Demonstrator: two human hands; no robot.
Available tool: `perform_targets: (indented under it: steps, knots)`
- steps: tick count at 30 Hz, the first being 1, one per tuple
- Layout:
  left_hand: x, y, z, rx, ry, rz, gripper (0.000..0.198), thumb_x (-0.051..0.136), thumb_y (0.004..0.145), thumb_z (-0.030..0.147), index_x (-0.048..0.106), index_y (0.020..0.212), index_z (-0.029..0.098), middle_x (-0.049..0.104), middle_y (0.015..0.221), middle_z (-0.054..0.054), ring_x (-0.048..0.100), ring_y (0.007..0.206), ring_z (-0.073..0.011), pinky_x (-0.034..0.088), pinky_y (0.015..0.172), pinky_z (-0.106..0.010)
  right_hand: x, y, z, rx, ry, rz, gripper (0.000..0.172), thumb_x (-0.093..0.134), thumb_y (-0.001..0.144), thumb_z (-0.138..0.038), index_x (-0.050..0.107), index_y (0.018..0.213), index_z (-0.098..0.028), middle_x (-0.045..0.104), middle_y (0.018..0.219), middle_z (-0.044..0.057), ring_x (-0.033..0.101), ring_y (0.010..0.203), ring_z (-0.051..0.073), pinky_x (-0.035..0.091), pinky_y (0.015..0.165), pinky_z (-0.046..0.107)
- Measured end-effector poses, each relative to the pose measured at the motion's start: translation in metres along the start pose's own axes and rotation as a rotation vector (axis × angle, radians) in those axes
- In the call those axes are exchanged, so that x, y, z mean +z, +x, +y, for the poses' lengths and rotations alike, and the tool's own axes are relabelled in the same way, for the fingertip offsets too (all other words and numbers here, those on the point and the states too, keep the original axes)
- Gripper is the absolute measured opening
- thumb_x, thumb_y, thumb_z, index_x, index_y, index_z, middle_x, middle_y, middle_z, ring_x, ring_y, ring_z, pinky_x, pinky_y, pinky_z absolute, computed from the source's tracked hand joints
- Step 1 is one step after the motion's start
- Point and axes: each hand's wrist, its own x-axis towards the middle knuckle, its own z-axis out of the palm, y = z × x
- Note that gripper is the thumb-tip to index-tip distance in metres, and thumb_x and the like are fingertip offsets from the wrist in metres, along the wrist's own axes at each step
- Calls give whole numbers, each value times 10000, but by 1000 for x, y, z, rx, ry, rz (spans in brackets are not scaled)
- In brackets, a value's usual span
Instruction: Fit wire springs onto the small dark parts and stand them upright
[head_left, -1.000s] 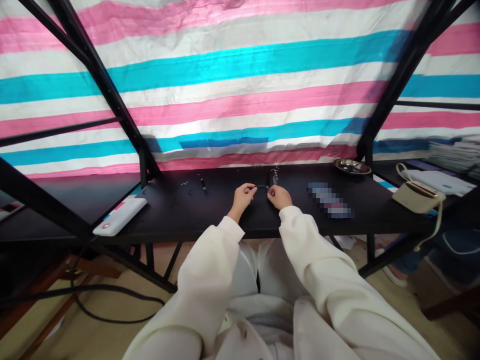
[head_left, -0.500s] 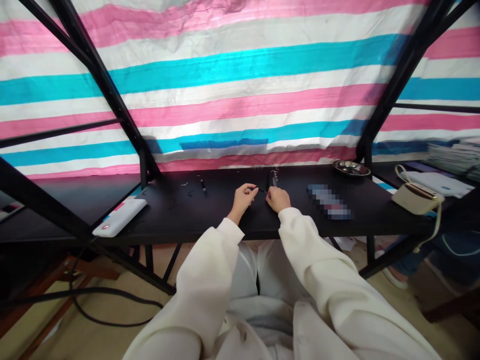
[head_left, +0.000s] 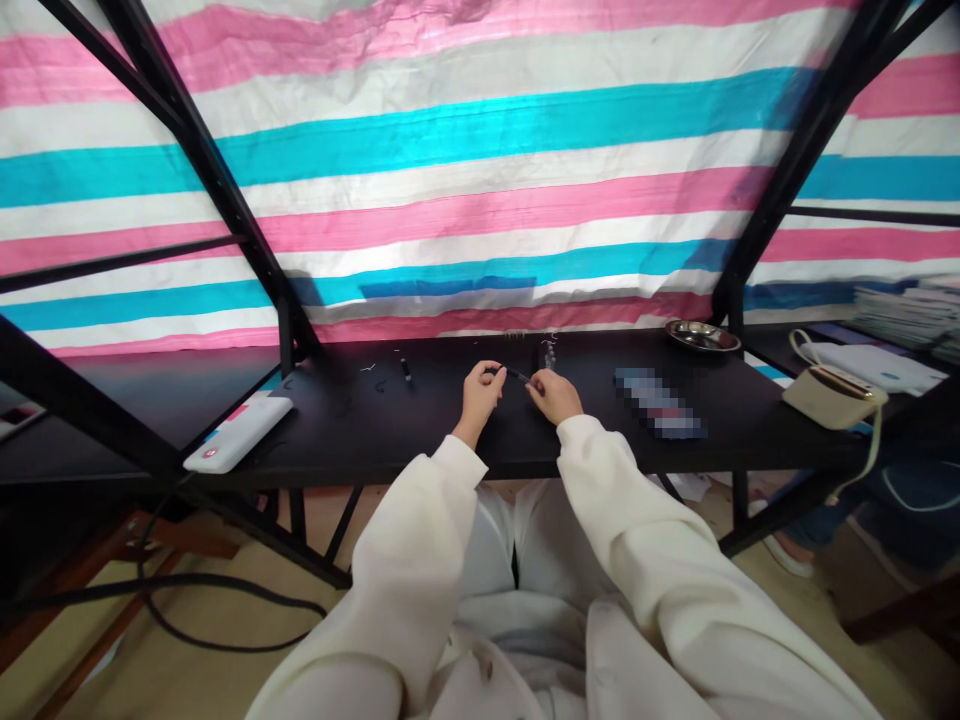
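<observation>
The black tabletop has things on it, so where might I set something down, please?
Mostly bare: the tabletop's front stretch between the long white case and the left hand, and the patch between the pixelated bluish item and the cream handbag. Crowded: around the thin black strip running to the right hand, and behind that hand, where small shiny pieces lie.

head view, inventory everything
Thin piece: 1, dark, centre
Cylinder: 1, dark, left
Oblong case: 1, white, left
Bits: several, pale, back
Pixelated patch: 1, bluish, right
Dish: 1, silver, back right
Bag: 1, cream, right
Flat item: 1, white, behind bag
Stack: 1, pale, far right
Table: 1, black, centre
Tarp: 1, multicoloured, behind
Frame bars: several, black, sides
Cable: 1, black, lower left
Shoes: unclear, whitish, lower right
Left hand, right hand: 2, white-sleeved, centre, holding piece
</observation>
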Motion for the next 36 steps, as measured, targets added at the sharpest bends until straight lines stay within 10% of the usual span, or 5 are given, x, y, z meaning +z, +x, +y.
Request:
perform_targets:
  steps: [17,36]
  knots:
    - [2,-3,-10,153,326,-88,240,530,766,383,578,897,187,435,453,75,439,445,-78,359,521,-195,6,-1,2,26,130,-42,175,460,849,-312,548,979,-236,646,910,20,587,779,152,384,687,232]
    - [2,-1,-8,20,63,-152,332,596,705,442,574,860,150,482,448,64,378,318,-48,279,350,-175,5,-2,1,-2,185,-33,224,487,826,-357,556,992,-223,637,783,7,581,710,140,383,655,223]
